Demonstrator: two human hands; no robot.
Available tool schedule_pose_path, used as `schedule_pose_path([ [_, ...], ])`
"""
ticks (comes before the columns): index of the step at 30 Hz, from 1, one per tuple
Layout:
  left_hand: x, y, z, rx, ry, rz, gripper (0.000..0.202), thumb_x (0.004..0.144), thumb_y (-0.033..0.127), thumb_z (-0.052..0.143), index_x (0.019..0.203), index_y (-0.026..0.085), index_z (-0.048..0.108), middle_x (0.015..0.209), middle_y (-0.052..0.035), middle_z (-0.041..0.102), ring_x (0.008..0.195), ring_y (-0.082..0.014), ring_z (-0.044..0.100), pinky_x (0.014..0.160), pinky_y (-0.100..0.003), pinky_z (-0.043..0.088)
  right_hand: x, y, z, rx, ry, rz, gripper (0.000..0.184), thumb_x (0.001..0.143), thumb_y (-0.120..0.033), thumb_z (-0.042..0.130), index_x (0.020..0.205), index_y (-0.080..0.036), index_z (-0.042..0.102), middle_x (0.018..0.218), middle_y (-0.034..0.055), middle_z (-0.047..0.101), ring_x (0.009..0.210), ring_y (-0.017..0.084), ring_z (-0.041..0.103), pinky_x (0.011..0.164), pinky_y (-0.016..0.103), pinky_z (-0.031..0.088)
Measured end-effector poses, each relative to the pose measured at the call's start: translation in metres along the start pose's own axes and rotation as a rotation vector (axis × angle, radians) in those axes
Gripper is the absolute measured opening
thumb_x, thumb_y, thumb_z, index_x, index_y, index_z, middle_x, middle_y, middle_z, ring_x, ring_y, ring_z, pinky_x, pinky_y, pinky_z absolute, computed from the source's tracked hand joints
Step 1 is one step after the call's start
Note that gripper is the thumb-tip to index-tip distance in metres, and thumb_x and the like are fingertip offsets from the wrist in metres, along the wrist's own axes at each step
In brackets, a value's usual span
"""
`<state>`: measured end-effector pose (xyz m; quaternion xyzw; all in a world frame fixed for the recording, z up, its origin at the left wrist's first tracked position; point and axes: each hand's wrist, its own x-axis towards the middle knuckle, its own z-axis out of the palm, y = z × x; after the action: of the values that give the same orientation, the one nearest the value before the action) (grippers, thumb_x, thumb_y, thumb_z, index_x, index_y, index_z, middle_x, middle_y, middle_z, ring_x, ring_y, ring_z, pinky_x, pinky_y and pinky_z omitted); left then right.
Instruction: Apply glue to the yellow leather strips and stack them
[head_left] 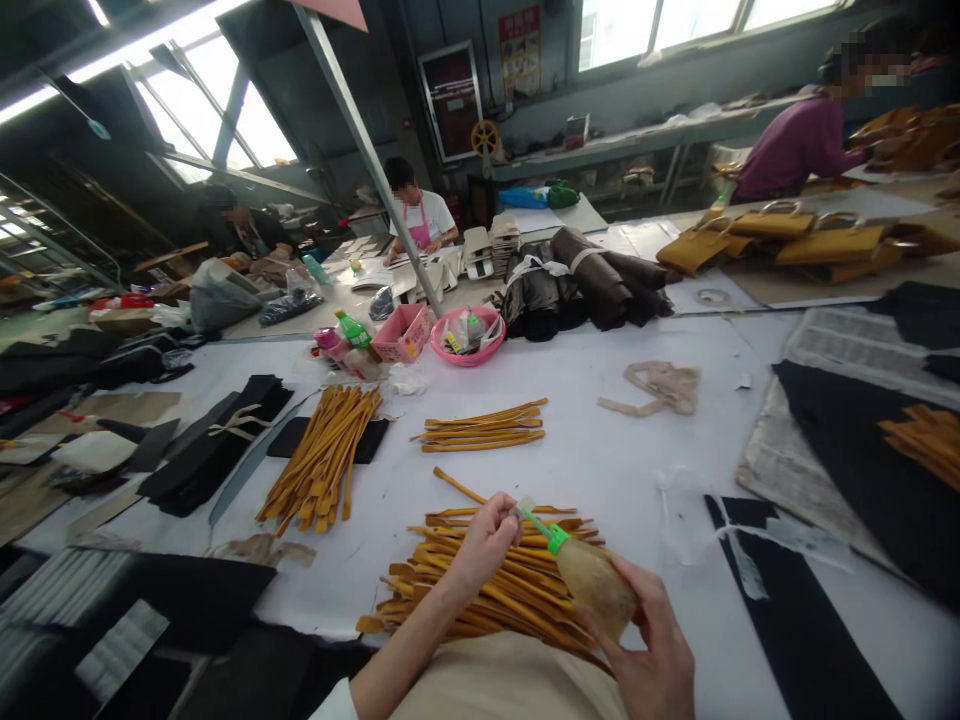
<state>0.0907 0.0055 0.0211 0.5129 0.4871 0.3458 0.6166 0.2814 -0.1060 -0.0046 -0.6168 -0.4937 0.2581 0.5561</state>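
Note:
My right hand (656, 640) is wrapped round a squeeze bottle (596, 585) of cloudy tan contents, tilted with its green cap and thin nozzle pointing up and left. My left hand (487, 540) is closed in a pinch at a small whitish piece (526, 507) on the nozzle's tip. One mustard strap (457, 486) runs in behind the left fingers; whether they touch it I cannot tell. Beneath both hands lies a loose pile of mustard straps (420, 580), partly hidden by my arms and the bottle.
A short row of straps (487, 430) and a strap bundle (322, 455) lie beyond. Farther back stand a pink basin (469, 358) and pink box (405, 335). Black sheets (795, 600) lie right, a black stack (214, 450) left. Several co-workers sit or stand at farther tables.

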Motion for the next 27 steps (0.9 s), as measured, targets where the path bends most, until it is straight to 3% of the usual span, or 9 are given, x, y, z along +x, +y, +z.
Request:
schedule_pose_path([
  [2,0.0,-0.002,0.0,0.006,-0.001,0.006,0.011,0.082,0.029,0.049,0.078,0.02,0.044,0.061,0.0057,0.046,0.056,-0.0101,0.038,0.055,-0.023,0.03,0.001,0.001,0.002,-0.023,-0.026,0.004,0.046,0.081,-0.035,0.076,0.123,-0.027,0.061,0.118,0.007,0.064,0.106,0.026,0.062,0.086,0.038,0.056],
  [7,0.0,-0.004,-0.002,0.011,0.008,0.009,0.008,0.08,0.026,0.049,0.076,0.02,0.045,0.06,0.0055,0.048,0.055,-0.0099,0.039,0.055,-0.023,0.031,0.005,-0.001,0.004,0.013,0.058,0.039,0.051,0.077,-0.037,0.078,0.123,-0.026,0.061,0.118,0.0079,0.063,0.106,0.027,0.062,0.085,0.038,0.056],
  [12,0.001,-0.003,-0.002,0.052,0.019,0.018,0.005,0.079,0.022,0.049,0.075,0.02,0.045,0.06,0.0059,0.046,0.055,-0.01,0.037,0.055,-0.023,0.031,0.008,0.0,0.004,0.005,-0.038,0.055,0.047,0.078,-0.037,0.078,0.12,-0.026,0.063,0.116,0.0074,0.065,0.104,0.026,0.063,0.084,0.036,0.057],
  [17,0.001,-0.005,-0.001,0.058,0.016,0.007,0.006,0.079,0.024,0.049,0.076,0.02,0.045,0.06,0.0061,0.046,0.055,-0.0104,0.037,0.054,-0.023,0.031,0.008,0.002,0.006,0.023,0.072,0.092,0.053,0.076,-0.039,0.079,0.124,-0.025,0.061,0.119,0.0079,0.063,0.105,0.026,0.062,0.083,0.035,0.056],
  [21,0.002,-0.006,0.0,0.077,0.024,-0.002,0.008,0.078,0.025,0.051,0.076,0.02,0.045,0.061,0.0065,0.043,0.055,-0.01,0.036,0.054,-0.022,0.03,0.006,0.003,0.01,0.058,-0.014,0.118,0.051,0.075,-0.039,0.08,0.121,-0.025,0.063,0.119,0.0081,0.064,0.106,0.027,0.063,0.084,0.037,0.057],
  [27,0.003,-0.007,-0.002,0.067,0.048,-0.004,0.006,0.077,0.024,0.049,0.076,0.02,0.045,0.06,0.0057,0.047,0.055,-0.0102,0.039,0.055,-0.023,0.031,0.004,0.008,0.014,0.156,0.159,0.259,0.062,0.069,-0.042,0.084,0.123,-0.024,0.061,0.125,0.0094,0.062,0.106,0.028,0.064,0.086,0.038,0.057],
])
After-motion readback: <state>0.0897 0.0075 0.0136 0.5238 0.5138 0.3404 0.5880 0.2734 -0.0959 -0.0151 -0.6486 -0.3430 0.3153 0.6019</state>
